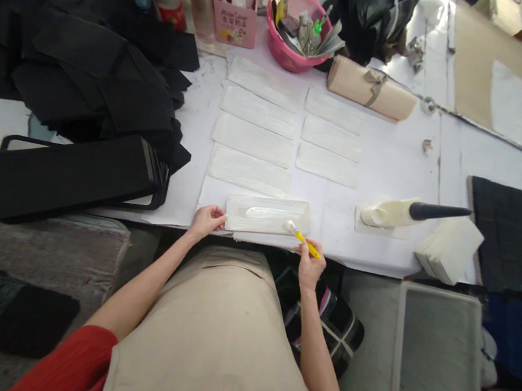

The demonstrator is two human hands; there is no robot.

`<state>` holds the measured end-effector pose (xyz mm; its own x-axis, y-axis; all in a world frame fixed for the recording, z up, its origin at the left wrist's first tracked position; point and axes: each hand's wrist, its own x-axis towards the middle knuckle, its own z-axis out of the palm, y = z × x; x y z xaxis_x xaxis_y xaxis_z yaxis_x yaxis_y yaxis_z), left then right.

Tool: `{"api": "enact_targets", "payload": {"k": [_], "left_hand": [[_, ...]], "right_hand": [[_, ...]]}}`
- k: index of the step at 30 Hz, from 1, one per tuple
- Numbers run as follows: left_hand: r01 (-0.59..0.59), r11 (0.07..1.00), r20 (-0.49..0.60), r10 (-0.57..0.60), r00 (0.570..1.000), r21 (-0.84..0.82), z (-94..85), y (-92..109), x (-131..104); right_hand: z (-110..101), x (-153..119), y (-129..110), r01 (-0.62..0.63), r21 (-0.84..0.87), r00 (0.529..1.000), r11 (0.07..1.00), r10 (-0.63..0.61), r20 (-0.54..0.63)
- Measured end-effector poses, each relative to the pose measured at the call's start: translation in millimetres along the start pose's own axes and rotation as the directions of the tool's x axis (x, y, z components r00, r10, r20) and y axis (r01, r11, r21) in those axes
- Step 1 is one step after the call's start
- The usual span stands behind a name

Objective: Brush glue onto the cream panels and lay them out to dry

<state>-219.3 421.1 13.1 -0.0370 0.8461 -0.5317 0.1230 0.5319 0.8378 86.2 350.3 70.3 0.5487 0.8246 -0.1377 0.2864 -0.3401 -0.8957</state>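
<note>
My right hand (311, 267) is closed around the yellow handle of a small brush (305, 242). Its whitish bristles rest on the right part of a white rectangular panel (239, 213) at the table's front edge. A streak of wet, white, glue-like stuff runs along the middle of that panel. My left hand (209, 221) pinches the panel's left end between thumb and fingers. Beyond it lie several similar white strips (255, 136) in two columns, with a glossy, streaky surface. To the right, a cream bottle with a long black nozzle (388, 212) lies on its side.
Black cut pieces (80, 57) are heaped at the left, above a stack of long black panels (47, 180). A pink basket (293, 63) of small items and a beige roll (370, 89) stand at the back. White cards (449, 248) and black sheets (513, 233) are stacked right.
</note>
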Motion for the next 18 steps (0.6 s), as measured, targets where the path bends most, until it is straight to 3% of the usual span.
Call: {"api": "enact_targets", "payload": {"k": [2, 4, 9, 12, 14, 18], "left_hand": [[0.009, 1.0, 0.006, -0.009, 1.0, -0.006, -0.4, 1.3, -0.1], [0.021, 1.0, 0.011, -0.021, 1.0, -0.008, -1.0, 2.2, -0.1], [0.016, 1.0, 0.027, -0.016, 1.0, -0.002, -1.6, 2.2, 0.5], [0.02, 1.0, 0.021, -0.02, 1.0, 0.001, -1.2, 1.4, 0.7], [0.022, 1.0, 0.017, -0.022, 1.0, 0.005, -1.1, 0.1, 1.0], [0.014, 1.0, 0.018, -0.014, 1.0, 0.01, -2.0, -4.5, 3.0]], "right_hand": [[-10.7, 2.1, -1.1, 0.043, -0.07, 0.996, 0.997, -0.048, -0.08], [-5.8, -4.2, -8.6, 0.081, -0.074, 0.994, 0.994, -0.085, -0.067], [59.7, -29.8, -37.2, 0.056, 0.132, 0.968, 0.99, -0.086, 0.235], [91.5, -32.2, -41.9, -0.037, 0.22, 0.961, 0.975, -0.025, 0.274], [96.5, -29.9, -37.6, -0.134, 0.254, 0.965, 0.958, 0.068, 0.252], [82.3, -29.5, -26.8, -0.271, 0.251, 0.938, 0.929, 0.196, 0.285]]}}
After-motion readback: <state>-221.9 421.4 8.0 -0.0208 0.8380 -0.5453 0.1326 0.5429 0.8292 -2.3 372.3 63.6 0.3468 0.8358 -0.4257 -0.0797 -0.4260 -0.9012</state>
